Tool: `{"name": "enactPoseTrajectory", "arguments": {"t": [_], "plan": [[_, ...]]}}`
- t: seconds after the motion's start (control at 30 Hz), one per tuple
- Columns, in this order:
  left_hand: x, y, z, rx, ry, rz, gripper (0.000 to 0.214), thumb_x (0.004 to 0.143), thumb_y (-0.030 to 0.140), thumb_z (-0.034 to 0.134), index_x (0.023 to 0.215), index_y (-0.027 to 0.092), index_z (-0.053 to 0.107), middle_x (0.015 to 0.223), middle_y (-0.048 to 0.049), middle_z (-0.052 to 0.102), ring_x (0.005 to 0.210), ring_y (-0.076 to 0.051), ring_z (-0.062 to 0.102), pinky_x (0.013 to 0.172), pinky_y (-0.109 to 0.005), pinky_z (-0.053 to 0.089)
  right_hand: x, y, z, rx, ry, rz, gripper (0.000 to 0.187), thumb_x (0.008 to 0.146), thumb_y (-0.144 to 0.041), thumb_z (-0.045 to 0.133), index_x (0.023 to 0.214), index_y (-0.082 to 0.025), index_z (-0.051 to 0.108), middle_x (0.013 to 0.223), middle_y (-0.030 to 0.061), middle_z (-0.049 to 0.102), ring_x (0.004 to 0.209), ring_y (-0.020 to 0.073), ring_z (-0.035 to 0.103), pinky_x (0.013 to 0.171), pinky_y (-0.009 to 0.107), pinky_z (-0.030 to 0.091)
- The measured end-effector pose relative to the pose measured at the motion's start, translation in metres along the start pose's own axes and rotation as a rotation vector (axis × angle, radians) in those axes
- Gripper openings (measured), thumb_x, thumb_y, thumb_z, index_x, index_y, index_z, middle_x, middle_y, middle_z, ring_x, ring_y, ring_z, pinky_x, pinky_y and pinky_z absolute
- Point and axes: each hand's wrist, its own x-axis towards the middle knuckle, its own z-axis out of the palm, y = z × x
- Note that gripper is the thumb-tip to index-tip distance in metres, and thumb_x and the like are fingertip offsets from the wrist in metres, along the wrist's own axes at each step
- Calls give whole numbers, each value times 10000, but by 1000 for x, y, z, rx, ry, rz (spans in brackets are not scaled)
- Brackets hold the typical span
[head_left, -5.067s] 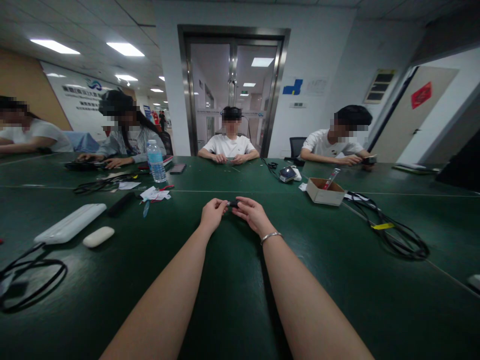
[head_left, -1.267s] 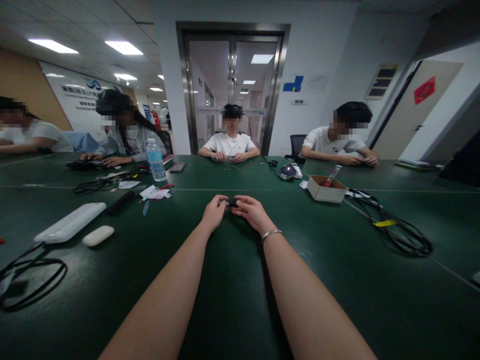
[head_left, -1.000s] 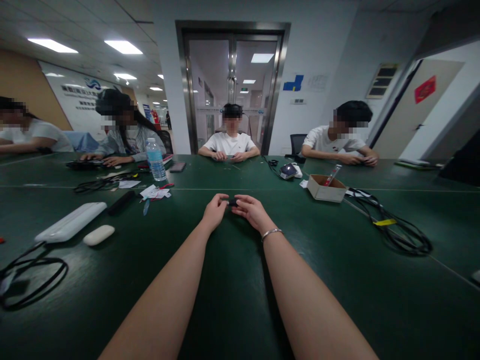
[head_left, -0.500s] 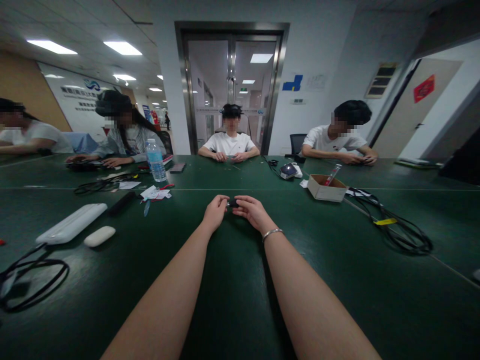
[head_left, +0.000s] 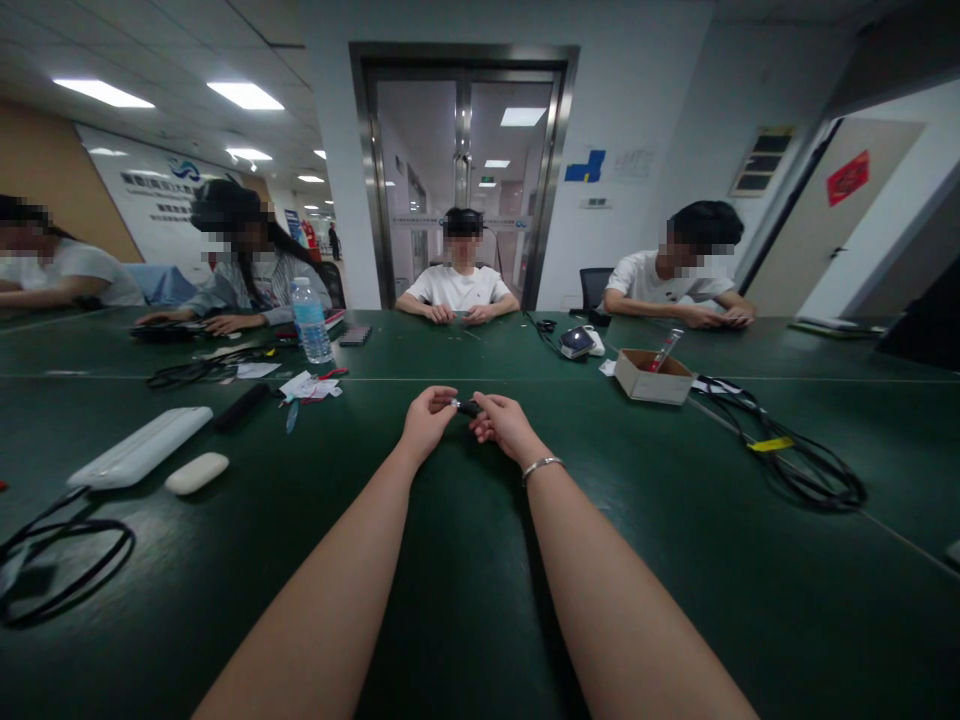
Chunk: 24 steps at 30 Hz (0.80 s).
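A small black object with a silvery end is held between my two hands above the green table. My left hand pinches its silvery end between thumb and fingers. My right hand, with a bangle on the wrist, is closed on the black part, its fingers curled underneath. The object is too small and too covered to tell its exact kind.
To the left lie a white case, a white rounded object, a black cylinder and a water bottle. A cardboard box and coiled cable are at right. Several people sit around the table.
More of the black object shows between my hands. The fingers of my right hand have curled in more underneath it, and my left hand has shifted very slightly left.
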Motion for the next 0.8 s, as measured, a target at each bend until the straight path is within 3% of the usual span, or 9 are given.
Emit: {"name": "enactPoseTrajectory", "arguments": {"t": [0.2, 0.3, 0.4, 0.53, 0.7, 0.8], "plan": [[-1, 1, -1, 9, -18, -2, 216, 673, 165, 613, 887, 148, 638, 941, -75, 659, 850, -168, 623, 829, -331, 492, -1, 1, -1, 87, -13, -9, 165, 884, -257, 600, 807, -118, 560, 514, 34, 595, 392, 110, 553, 370, 174, 480], [-2, 3, -1, 12, -30, -5, 192, 670, 163, 620, 859, 145, 645, 910, -69, 669, 840, -171, 630, 852, -341, 486, -3, -2, -1, 179, -24, -23, 33, 862, -143, 596, 863, -122, 570, 615, 28, 622, 468, 108, 599, 458, 189, 532], [-2, 4, -2, -2, -35, -8, 190, 665, 182, 638, 852, 146, 651, 897, -70, 677, 838, -182, 636, 863, -358, 482, -5, -5, 0, 202, -56, -20, 127, 837, -112, 611, 940, -153, 549, 717, 12, 629, 540, 121, 642, 535, 224, 569], [-3, 5, -2, -20, -38, -13, 196, 655, 204, 658, 842, 146, 661, 890, -72, 685, 836, -190, 639, 865, -364, 477, -5, -5, -1, 51, -53, 28, 135, 889, -247, 579, 955, -146, 516, 666, 11, 590, 427, 116, 594, 389, 201, 505], [-2, 5, -2, -28, -4, -8, 187, 653, 202, 664, 830, 143, 667, 878, -73, 689, 831, -186, 635, 872, -364, 469, -6, -4, -5, 119, -154, -17, 380, 784, -93, 666, 1091, -200, 470, 788, -8, 596, 531, 113, 639, 495, 217, 554], [0, 2, -2, -39, -4, -4, 186, 653, 211, 672, 827, 145, 669, 879, -74, 687, 836, -187, 633, 878, -368, 464, -6, -4, -4, 41, -128, 25, 225, 868, -241, 608, 1038, -166, 481, 729, 20, 600, 460, 114, 607, 409, 196, 509]]}}
